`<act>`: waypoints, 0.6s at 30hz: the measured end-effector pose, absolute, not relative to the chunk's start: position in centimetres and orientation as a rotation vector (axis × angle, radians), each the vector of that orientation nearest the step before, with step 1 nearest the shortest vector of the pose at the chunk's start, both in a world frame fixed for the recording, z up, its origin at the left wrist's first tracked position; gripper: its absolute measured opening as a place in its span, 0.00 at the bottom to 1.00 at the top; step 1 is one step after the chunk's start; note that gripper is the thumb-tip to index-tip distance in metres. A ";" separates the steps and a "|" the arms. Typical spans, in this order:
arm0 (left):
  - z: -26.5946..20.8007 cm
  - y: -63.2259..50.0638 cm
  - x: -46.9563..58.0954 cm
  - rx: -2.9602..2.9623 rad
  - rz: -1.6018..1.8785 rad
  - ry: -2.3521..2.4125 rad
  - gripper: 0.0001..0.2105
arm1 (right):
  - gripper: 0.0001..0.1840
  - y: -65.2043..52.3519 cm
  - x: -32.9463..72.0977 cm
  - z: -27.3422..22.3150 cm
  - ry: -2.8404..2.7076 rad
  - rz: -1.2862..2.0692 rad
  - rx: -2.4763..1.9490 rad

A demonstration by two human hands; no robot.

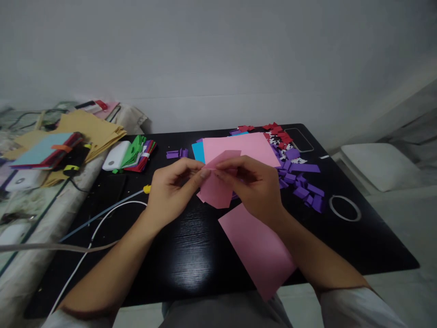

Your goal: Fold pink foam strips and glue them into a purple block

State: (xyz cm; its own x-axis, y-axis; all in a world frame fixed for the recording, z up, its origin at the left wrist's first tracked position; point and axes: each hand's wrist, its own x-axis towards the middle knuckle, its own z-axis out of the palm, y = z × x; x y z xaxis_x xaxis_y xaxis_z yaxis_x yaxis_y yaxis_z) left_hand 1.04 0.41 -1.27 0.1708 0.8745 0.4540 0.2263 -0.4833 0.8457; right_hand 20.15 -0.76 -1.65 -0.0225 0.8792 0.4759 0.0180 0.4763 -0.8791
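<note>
Between my two hands is a folded piece of pink paper (218, 189), held up over the middle of the black table. My left hand (174, 187) pinches its upper left part between thumb and fingers. On the upper right, my right hand (257, 184) pinches the same paper, its thumb close to the left thumb. Behind the hands lies a flat pink sheet (251, 146), with a blue sheet (197, 152) showing under its left edge. Another pink sheet (257, 250) rests below my right hand, partly covered by the right forearm and reaching the table's front edge.
Purple paper pieces (303, 184) and red scraps (278, 134) lie to the right, near a white ring (344, 208). At left are green paper bundles (134, 152), a white device (116, 156), a white cable (99, 228) and yellow envelopes (90, 130). A white stool (380, 165) stands at right.
</note>
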 end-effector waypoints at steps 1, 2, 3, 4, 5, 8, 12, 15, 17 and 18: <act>-1.3 0.4 1.0 1.822 1.336 1.030 0.05 | 0.03 -0.8 20.1 -1.6 -1.433 0.828 -0.839; -1.2 0.4 1.0 1.815 1.336 1.019 0.05 | 0.04 -0.8 20.1 -1.6 -1.431 0.820 -0.835; -1.2 0.4 1.0 1.811 1.336 1.007 0.05 | 0.04 -0.8 20.1 -1.6 -1.430 0.811 -0.836; -1.1 0.4 1.0 1.809 1.335 1.000 0.04 | 0.04 -0.9 20.1 -1.6 -1.428 0.801 -0.844; -1.0 0.4 1.1 1.811 1.332 1.000 0.04 | 0.03 -0.9 20.1 -1.6 -1.426 0.791 -0.857; -0.8 0.4 1.1 1.822 1.323 1.018 0.05 | 0.03 -1.0 20.2 -1.6 -1.426 0.774 -0.875; -1.1 0.3 1.0 1.824 1.335 1.037 0.04 | 0.04 -1.0 20.2 -1.7 -1.428 0.779 -0.832; -1.2 0.3 1.1 1.842 1.339 1.042 0.04 | 0.07 -1.0 20.0 -1.8 -1.384 0.791 -0.839; -1.3 0.2 1.1 1.864 1.343 1.053 0.04 | 0.14 -1.0 19.9 -1.9 -1.325 0.845 -0.827; -1.3 0.2 1.1 1.880 1.347 1.058 0.04 | 0.18 -1.1 19.8 -1.9 -1.290 0.887 -0.810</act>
State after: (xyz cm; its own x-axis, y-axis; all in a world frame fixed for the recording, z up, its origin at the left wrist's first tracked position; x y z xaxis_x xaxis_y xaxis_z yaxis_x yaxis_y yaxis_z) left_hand 1.12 0.22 -1.26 0.1716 0.8599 0.4807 0.2630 -0.5103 0.8188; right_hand 19.81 -1.07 -1.91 0.0603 0.8944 0.4432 -0.0934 0.4471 -0.8896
